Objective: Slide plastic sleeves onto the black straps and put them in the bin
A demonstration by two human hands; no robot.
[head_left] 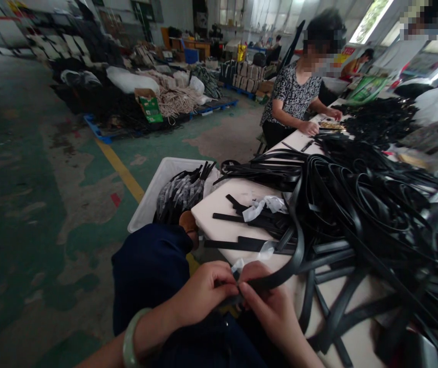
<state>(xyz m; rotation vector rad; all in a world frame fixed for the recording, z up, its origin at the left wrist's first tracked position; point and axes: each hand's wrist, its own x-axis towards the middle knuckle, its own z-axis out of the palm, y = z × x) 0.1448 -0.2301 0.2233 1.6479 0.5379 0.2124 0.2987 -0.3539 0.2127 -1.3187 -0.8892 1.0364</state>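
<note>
My left hand (208, 287), with a pale green bangle (130, 335) on its wrist, is closed in a pinch at the end of a black strap (280, 276). My right hand (270, 299) grips the same strap close by, thumb on top, and the two hands' fingertips meet. From there the strap curves up into a big heap of black straps (342, 204) on the table. A scrap of thin white film (238, 265) shows just behind the fingertips; whether it is attached to the strap I cannot tell. The strap's very end is hidden by my fingers.
Short black strips (228, 217) and crumpled white film (265, 205) lie on the pale tabletop (207, 204). A white bin (148, 197) with wrapped straps stands beyond my knee. Across the corner a co-worker (298, 92) handles small golden pieces. Pallets (211, 108) of goods stand behind.
</note>
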